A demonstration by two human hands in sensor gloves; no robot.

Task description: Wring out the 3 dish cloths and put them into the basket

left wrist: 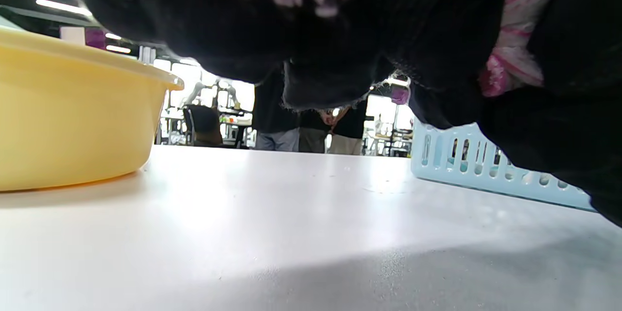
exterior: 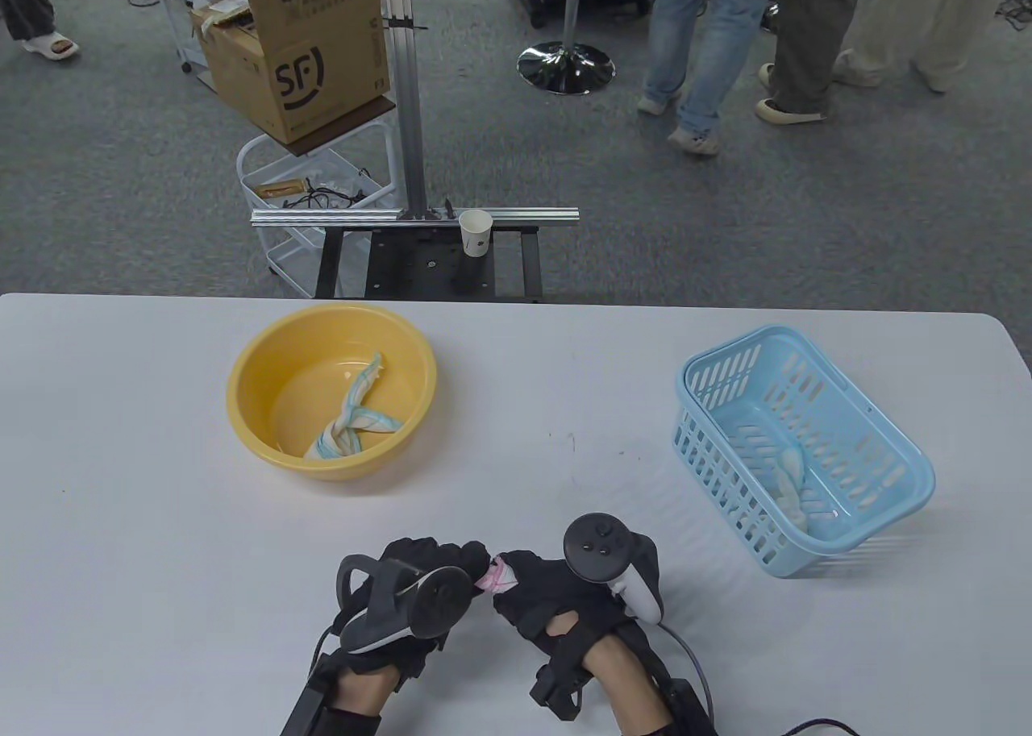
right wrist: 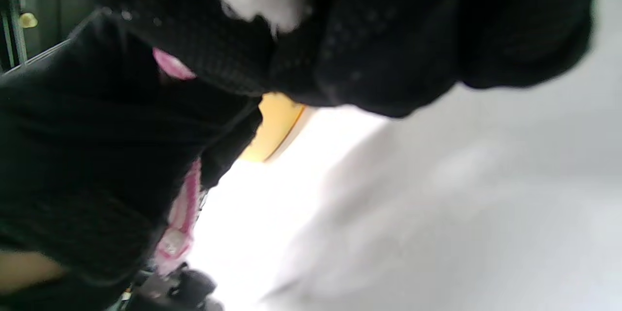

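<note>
While both hands clamp the pink cloth [exterior: 493, 578], the second wringing is in hand.
The left hand [exterior: 419, 587] and right hand [exterior: 556, 599] grip it low above the table; next it goes into the blue basket [exterior: 911, 478], then the bowl [exterior: 242, 365]'s cloth [exterior: 355, 422].

A white rectangular tabletop [exterior: 161, 607] is observed; a yellow plastic basin [exterior: 330, 389] sits far-left, a light-blue slotted plastic basket [exterior: 802, 446] far-right.
</note>
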